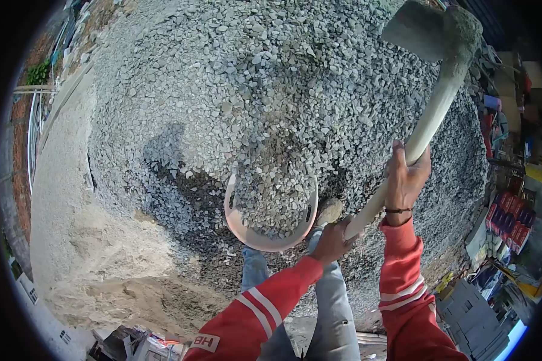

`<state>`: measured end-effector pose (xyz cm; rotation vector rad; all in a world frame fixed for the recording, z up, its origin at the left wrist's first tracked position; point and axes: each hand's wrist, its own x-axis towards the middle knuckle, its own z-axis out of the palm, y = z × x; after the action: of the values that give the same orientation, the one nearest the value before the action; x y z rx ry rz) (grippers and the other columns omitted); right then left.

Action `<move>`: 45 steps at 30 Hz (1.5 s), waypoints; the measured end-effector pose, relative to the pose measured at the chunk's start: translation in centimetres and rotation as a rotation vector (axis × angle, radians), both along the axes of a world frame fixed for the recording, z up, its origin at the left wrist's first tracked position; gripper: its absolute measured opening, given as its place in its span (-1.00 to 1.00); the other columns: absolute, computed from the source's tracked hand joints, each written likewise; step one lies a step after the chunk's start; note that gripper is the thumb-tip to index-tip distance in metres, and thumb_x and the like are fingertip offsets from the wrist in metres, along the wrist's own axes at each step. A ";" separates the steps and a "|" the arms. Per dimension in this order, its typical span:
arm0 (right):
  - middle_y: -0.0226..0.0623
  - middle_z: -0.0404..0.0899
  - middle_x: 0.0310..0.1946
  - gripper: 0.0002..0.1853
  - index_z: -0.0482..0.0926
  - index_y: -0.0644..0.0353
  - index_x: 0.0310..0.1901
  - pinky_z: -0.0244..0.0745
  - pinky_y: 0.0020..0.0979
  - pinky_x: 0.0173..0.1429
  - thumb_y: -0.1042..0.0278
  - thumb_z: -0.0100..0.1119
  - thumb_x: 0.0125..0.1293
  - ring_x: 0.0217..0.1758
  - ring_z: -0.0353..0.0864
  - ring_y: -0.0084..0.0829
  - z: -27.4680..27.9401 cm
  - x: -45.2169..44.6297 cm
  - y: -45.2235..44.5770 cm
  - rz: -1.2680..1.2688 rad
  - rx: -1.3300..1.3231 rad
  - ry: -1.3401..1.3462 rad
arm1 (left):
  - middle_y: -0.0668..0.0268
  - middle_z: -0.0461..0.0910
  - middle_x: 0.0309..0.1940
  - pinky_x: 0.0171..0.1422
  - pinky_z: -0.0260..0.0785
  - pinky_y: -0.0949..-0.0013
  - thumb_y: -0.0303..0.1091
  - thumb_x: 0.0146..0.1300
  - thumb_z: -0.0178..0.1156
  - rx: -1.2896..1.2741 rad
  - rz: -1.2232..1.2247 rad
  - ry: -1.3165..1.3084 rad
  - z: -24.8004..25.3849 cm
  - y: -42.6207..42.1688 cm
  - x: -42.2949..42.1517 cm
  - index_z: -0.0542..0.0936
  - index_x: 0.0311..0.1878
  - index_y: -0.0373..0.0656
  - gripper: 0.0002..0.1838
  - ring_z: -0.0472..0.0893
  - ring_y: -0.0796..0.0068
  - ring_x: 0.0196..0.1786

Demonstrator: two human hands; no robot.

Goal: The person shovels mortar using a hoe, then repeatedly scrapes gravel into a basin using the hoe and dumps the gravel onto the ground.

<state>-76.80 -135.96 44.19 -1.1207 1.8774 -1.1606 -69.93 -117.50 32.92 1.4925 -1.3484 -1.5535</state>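
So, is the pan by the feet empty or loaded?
Loaded: the pan holds gravel, which merges with the pile at the far side.

Out here in the open, the pale sand (102,246) lies sunlit. Over to the left I see a green plant (38,73) and long, light poles (32,144); to the right, red boxes (509,220), grey blocks (473,319) and mixed clutter (504,129) crowd together.

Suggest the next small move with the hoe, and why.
I'd probably bring the hoe left and lower its blade onto the gravel just beyond the pan: the left hand and right hand both grip it, the blade looks raised off to the right, and gravel already meets the pan's far side.
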 end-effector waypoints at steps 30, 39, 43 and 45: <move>0.03 0.62 -0.24 -0.59 0.50 0.31 -0.16 0.56 -0.18 -0.02 0.32 0.37 -0.06 -0.13 0.65 -0.05 -23.4 10.9 4.0 -0.276 0.730 0.440 | 0.02 0.63 -0.39 -0.15 0.45 0.05 -0.06 0.13 0.23 0.391 -0.052 -0.366 -7.3 6.9 17.2 0.63 -0.25 -0.18 -0.65 0.63 -0.02 -0.27; 0.02 0.60 -0.37 -0.54 0.44 0.42 -0.10 0.51 -0.18 -0.09 0.39 0.34 -0.03 -0.28 0.62 -0.01 -26.5 17.0 29.4 -0.254 0.621 0.103 | 0.02 0.61 -0.38 -0.18 0.48 0.00 -0.06 0.02 0.26 0.480 -0.352 -0.723 -3.7 24.4 26.3 0.62 -0.24 -0.09 -0.67 0.60 -0.05 -0.28; -0.24 0.51 -0.54 -0.68 0.39 0.35 -0.13 0.43 -0.40 -0.57 0.46 0.22 0.09 -0.64 0.50 -0.43 -27.4 19.3 41.9 -0.286 0.689 -0.456 | 0.05 0.61 -0.43 -0.19 0.47 -0.04 -0.04 0.01 0.26 0.588 -0.388 -0.809 -1.9 33.1 29.4 0.61 -0.21 -0.09 -0.63 0.61 -0.07 -0.31; -0.32 0.48 -0.54 -0.73 0.39 0.30 -0.17 0.38 -0.45 -0.58 0.44 0.21 0.14 -0.64 0.44 -0.52 -24.6 19.9 41.6 -0.299 0.734 -0.448 | 0.06 0.62 -0.40 -0.18 0.47 -0.04 -0.05 -0.01 0.26 0.626 -0.367 -0.780 -1.3 34.6 29.4 0.61 -0.20 -0.05 -0.64 0.60 -0.06 -0.29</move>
<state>-56.87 -94.41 19.54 -0.1639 1.8853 -0.6755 -40.50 -82.95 31.64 2.5384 -1.7061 -1.8037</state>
